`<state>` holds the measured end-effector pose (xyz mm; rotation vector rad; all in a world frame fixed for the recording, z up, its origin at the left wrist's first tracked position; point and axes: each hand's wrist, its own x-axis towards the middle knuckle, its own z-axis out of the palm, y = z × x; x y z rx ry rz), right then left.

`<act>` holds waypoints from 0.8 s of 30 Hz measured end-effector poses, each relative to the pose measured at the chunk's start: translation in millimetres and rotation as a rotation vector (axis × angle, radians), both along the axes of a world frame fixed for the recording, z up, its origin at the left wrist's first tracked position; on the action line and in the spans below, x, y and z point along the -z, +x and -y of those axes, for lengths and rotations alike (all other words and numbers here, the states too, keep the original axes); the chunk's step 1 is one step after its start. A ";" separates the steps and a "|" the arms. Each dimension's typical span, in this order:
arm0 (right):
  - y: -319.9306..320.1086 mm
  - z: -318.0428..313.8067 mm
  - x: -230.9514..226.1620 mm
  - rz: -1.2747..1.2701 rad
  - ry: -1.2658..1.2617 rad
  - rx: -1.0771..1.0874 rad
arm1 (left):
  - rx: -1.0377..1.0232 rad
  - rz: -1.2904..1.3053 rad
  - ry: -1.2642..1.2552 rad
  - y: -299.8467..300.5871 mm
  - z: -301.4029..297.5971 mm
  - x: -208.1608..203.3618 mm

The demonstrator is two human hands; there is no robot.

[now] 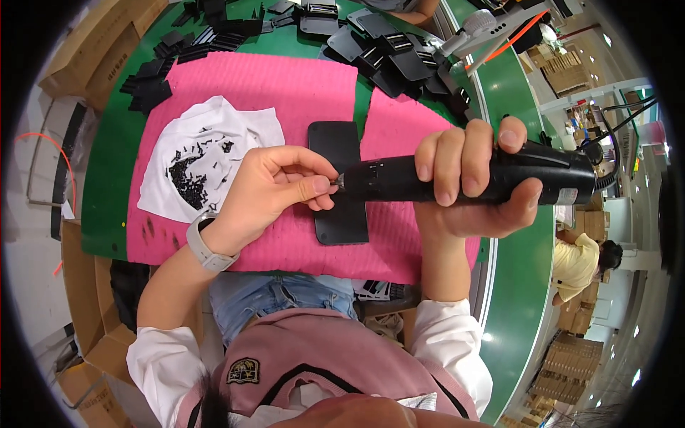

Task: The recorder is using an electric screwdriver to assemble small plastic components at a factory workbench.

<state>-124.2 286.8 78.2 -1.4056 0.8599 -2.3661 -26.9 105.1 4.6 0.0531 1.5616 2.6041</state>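
Note:
My right hand (474,182) is wrapped round a black electric screwdriver (392,178), held level with its tip pointing left. At that tip, the thumb and fingers of my left hand (285,182) are pinched together; whatever small piece sits between them is hidden. Beneath the screwdriver, a flat black plate (335,143) lies on a pink foam mat (300,85). A white cloth (246,125) is spread beside my left hand, and a pile of small black screws (187,182) rests on it.
Many black plates and brackets (389,50) are heaped along the far side of the green table (114,185). A stand (478,28) rises at the far right. Cardboard boxes (100,50) stand on the left. Another person (578,264) in yellow is off to the right.

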 end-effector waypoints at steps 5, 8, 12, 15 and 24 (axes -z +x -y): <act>-5.3 4.9 -3.0 0.087 0.080 -0.014 | -0.191 -0.226 -0.066 -6.6 -13.7 6.3; -10.1 8.7 5.6 -0.019 0.224 0.061 | -0.269 0.014 -0.629 -6.5 -3.6 9.3; -6.8 12.8 10.6 -0.017 0.265 0.083 | -0.094 0.134 -0.542 -11.2 -1.7 6.0; -2.8 17.7 10.8 -0.020 0.297 0.123 | -0.030 0.084 -0.670 -14.8 -6.8 9.4; -0.1 39.6 7.9 -0.128 0.388 0.144 | -0.093 0.100 -0.551 -19.0 -12.3 21.6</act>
